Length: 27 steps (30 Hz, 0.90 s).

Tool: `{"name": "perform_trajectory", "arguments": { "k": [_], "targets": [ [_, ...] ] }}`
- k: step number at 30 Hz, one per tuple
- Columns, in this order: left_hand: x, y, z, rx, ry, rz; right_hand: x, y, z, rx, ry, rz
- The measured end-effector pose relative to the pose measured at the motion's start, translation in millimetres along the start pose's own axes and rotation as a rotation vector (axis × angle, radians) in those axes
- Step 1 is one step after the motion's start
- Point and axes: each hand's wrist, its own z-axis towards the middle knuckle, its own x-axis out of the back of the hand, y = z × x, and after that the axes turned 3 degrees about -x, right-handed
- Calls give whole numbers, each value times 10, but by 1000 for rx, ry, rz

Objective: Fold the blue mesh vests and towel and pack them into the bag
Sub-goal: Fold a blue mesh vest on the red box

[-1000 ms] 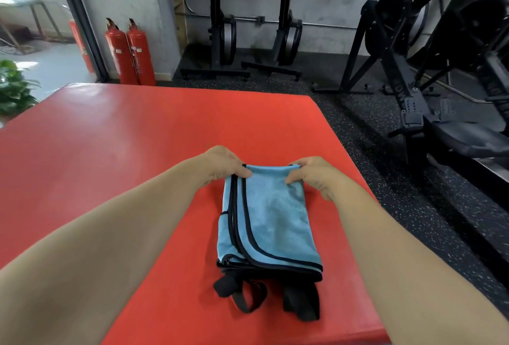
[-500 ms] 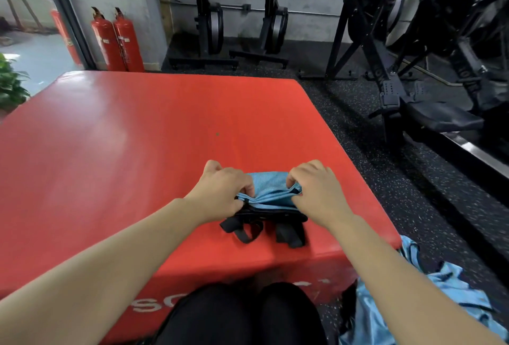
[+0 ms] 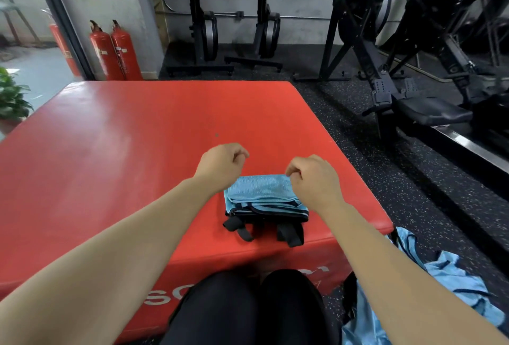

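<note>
A folded blue mesh vest (image 3: 264, 196) with black trim lies near the front right of the red padded box (image 3: 137, 138). Black straps (image 3: 289, 234) stick out from under its near edge. My left hand (image 3: 220, 165) hovers just beyond the vest's far left corner with its fingers curled, holding nothing. Over the far right corner my right hand (image 3: 314, 182) is curled too, its fingertips right at the cloth's edge with no cloth visibly pinched. More blue mesh cloth (image 3: 454, 284) lies crumpled on the floor at the lower right.
My knees in black (image 3: 248, 309) are against the box's front. Two red fire extinguishers (image 3: 115, 52) stand by the wall behind the box. Black gym machines (image 3: 399, 83) fill the right and back. A potted plant (image 3: 11, 96) is at the far left.
Both hands brought the vest's far end toward me in a fold, then let go and lifted off it. The vest now lies as a shorter bundle.
</note>
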Motion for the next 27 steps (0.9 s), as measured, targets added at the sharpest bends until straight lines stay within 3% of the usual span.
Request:
{"name": "perform_trajectory", "arguments": {
  "k": [4, 7, 12, 20, 22, 25, 27],
  "targets": [
    [-313, 6, 20, -83, -313, 369, -120, -121, 81, 37, -222, -29],
    [-440, -72, -133, -40, -543, 492, -227, -2, -60, 112, -374, -107],
    [-493, -191, -425, -46, -536, 515, -272, 207, -420, 222, -454, -176],
    [-527, -229, -540, -76, -474, 523, -223, 187, -545, 176, -464, -130],
    [-491, -216, -528, -49, -470, 425, -138, 158, -571, 86, -402, 6],
    [-324, -172, -388, 38, -351, 174, -13, 112, -518, -105, -58, 261],
    [-165, -123, -314, 114, -217, -101, 1, 103, -405, -120, 90, 305]
  ]
}}
